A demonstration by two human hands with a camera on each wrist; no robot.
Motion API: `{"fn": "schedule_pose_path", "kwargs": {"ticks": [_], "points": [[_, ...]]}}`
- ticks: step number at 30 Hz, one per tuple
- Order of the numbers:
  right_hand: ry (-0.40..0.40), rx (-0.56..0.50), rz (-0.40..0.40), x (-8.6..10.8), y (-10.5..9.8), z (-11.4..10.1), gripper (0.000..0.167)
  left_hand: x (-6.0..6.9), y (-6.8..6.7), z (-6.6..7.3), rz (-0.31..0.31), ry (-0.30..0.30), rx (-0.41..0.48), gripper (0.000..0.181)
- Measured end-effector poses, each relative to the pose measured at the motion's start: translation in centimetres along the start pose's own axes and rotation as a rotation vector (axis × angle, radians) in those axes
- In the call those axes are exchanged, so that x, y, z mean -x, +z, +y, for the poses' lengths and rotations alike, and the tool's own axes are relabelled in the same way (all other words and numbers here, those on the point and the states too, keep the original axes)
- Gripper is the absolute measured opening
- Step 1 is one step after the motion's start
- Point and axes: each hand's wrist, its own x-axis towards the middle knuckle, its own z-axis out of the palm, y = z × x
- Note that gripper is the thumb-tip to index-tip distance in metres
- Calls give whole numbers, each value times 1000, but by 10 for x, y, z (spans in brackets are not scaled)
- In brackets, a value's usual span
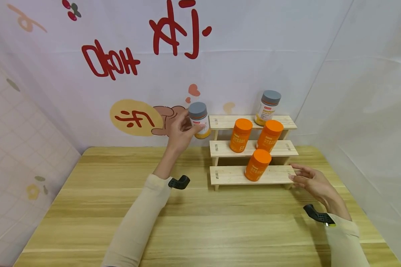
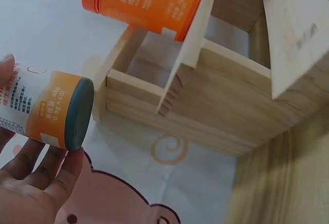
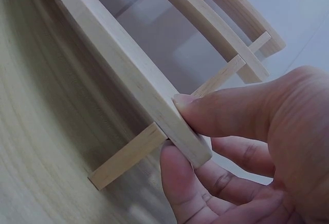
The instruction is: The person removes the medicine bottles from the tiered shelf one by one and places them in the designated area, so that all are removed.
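My left hand (image 1: 181, 133) grips a white and yellow bottle with a grey lid (image 1: 199, 120), held in the air just left of the top tier of a wooden three-tier stand (image 1: 227, 178). In the left wrist view the same bottle (image 2: 49, 106) lies sideways between thumb and fingers. On the right, my right hand (image 1: 315, 183) pinches the end of the stand's lowest shelf; the right wrist view has the thumb on top of the shelf board (image 3: 149, 90) and a finger below. A similar grey-lidded bottle (image 1: 268, 107) stands at the top tier's right side.
Two orange bottles, a left one (image 1: 241, 135) and a right one (image 1: 269, 136), stand on the middle tier. Another orange bottle (image 1: 258, 165) is on the lowest tier. The stand rests on a wood-grain table (image 1: 200, 230), with a printed white cloth (image 1: 240, 66) behind.
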Motion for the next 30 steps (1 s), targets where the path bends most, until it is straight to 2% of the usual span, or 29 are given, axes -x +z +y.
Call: {"fn": "schedule_pose_path", "kwargs": {"ticks": [8,15,30], "points": [[-3,-13,-1,-1,2,0,74,12,-14,-17,10,-42,-23,51],[-9,0,-5,-1,2,1,74,21,-23,-29,12,-134,-36,55],[-3,-24,-9,-1,-1,2,72,35,-42,-66,36,-276,-91,54]]}}
